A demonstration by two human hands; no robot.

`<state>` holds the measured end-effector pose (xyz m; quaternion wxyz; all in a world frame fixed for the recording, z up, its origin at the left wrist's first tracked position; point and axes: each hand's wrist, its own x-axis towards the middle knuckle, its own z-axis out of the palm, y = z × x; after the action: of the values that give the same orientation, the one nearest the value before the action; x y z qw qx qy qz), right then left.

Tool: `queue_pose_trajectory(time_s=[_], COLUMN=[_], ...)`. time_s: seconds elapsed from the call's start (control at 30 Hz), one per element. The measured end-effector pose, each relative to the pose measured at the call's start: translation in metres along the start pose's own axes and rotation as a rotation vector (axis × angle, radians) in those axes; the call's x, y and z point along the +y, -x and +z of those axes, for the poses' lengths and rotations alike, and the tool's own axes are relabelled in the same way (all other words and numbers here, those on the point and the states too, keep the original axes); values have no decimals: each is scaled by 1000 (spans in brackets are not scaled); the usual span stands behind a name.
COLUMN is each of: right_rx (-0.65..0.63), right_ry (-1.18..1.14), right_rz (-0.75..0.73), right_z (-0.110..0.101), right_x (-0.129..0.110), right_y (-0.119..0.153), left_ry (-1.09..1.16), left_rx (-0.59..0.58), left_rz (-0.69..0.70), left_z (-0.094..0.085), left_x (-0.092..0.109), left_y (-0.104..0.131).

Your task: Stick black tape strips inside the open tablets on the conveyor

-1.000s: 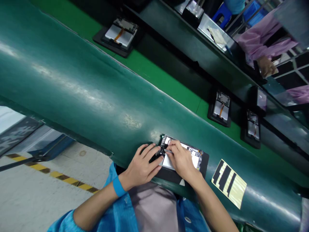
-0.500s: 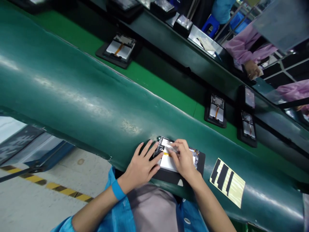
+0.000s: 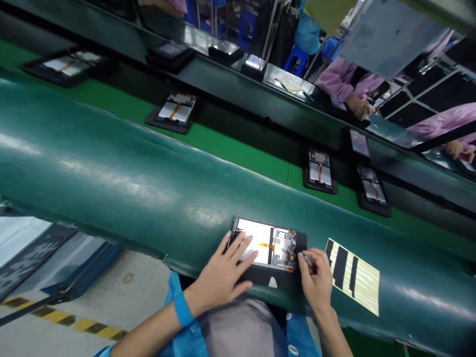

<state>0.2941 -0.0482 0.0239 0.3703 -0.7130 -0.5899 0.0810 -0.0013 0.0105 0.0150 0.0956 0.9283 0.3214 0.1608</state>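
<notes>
Tablet lies opened beneath the spread left hand. The right hand pinches a slim tool by that sticker sheet.

1. Left hand: palm down, fingers spread, thumb stretched out to the side.
2. Left forearm: slants up from lower left.
3. Right hand: thumb and forefinger pinched, other fingers curled.
4. Right forearm: rises from below, leaning left.

1. This was an electronics factory's assembly line.
2. Opened devices lay spaced along a green belt.
3. Pink-sleeved workers were across it.
4. Yellow-and-black tape marked the floor.
</notes>
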Motion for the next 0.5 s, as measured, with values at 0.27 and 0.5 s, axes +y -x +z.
queue_pose_trajectory(time_s=[0.27,0.5], right_rx=[142,161], right_ry=[-17,-116], right_rz=[4,73], right_z=[-6,4], right_x=[20,31], right_y=[24,35], left_ry=[-145,-313], left_rx=[-82,-52], left_rz=[-22,-142], left_z=[14,7], left_x=[7,-37], left_y=[-23,-48])
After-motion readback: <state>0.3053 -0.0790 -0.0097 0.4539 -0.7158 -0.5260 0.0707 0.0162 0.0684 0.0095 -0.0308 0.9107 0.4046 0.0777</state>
